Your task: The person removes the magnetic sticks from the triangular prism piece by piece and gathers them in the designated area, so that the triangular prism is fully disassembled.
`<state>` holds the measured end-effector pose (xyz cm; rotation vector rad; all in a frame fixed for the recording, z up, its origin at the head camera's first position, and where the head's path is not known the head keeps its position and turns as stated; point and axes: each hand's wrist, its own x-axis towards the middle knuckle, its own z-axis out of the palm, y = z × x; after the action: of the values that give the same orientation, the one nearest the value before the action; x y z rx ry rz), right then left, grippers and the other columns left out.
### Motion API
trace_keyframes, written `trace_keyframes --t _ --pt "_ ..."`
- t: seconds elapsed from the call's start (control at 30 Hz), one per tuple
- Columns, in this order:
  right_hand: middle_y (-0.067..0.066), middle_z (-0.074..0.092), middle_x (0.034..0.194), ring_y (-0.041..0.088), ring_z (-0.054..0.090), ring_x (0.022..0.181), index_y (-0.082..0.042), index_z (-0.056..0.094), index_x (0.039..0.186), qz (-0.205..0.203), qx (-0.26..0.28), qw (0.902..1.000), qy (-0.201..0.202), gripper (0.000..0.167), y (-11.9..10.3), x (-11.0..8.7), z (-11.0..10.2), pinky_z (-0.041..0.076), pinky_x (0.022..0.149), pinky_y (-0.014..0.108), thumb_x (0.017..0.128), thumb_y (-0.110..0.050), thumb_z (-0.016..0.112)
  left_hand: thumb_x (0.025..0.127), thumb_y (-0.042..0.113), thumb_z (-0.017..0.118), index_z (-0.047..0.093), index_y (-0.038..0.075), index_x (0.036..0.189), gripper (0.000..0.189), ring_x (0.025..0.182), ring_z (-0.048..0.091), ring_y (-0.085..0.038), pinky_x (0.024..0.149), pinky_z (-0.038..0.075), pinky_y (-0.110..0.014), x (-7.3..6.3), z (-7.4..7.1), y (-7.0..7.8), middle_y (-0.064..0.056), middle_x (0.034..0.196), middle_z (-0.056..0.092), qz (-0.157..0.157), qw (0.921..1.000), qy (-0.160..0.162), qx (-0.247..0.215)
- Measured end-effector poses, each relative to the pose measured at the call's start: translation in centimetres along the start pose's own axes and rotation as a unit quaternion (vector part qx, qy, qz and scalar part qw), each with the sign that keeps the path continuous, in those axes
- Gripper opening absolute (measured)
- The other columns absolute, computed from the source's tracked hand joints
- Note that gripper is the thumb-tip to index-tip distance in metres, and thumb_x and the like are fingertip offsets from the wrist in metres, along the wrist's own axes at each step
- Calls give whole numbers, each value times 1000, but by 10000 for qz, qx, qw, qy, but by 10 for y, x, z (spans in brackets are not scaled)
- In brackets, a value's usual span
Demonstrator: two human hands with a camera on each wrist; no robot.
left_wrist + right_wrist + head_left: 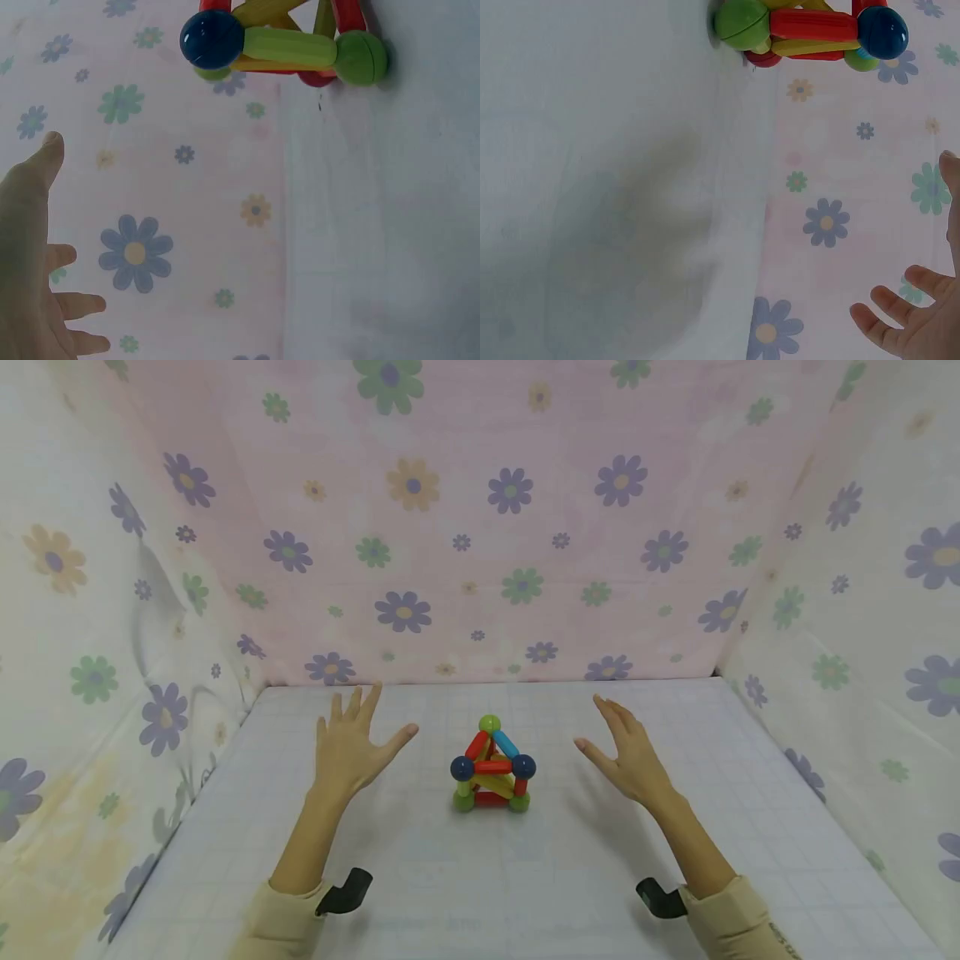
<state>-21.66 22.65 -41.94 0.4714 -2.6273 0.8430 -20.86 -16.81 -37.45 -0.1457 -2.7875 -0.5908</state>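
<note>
A small frame built of coloured rods and balls (492, 767) stands on the white table, between the two hands and apart from both. Its balls are dark blue and green, with a red one low at the back in the wrist views; the rods are red, yellow, light green and blue. To its left, my left hand (348, 750) is raised with fingers spread and thumb out, holding nothing. My right hand (633, 756) hovers on the other side, fingers extended and thumb apart, also bare. In the left wrist view a light green rod (291, 46) joins a blue ball (212, 39) and a green ball (361, 58).
The white table (480, 893) carries a faint grid pattern. A pink flowered cloth (465, 527) hangs behind it, and pale flowered cloths (90, 635) close off both sides. Black curved pieces (347, 892) stick out from both sleeve cuffs.
</note>
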Motion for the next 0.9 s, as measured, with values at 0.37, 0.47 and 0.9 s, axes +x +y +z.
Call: trace_keyframes --t 0.37,0.47,0.9 --pt "22 55 126 36 59 103 -8 37 143 169 1253 9920 -51 58 -8 -3 23 50 77 49 92 -25 59 87 55 54 34 14 146 74 109 57 -41 86 46 -56 -14 34 18 -20 126 58 -74 9867 -59 -1620" --pt "20 58 124 32 61 102 -11 40 142 257 1559 9872 -220 54 -9 -5 28 50 78 45 93 -24 58 88 49 57 38 13 144 69 111 57 -37 89 44 -56 -16 43 23 -19 123 60 76 9778 -79 -2093" --pt "26 58 119 39 59 100 0 42 138 348 2303 9706 -607 50 -59 -8 23 49 83 43 91 -8 58 86 28 67 56 4 126 48 98 63 -31 83 50 -49 -19 77 46 -13 113 66 878 9421 234 -3227"
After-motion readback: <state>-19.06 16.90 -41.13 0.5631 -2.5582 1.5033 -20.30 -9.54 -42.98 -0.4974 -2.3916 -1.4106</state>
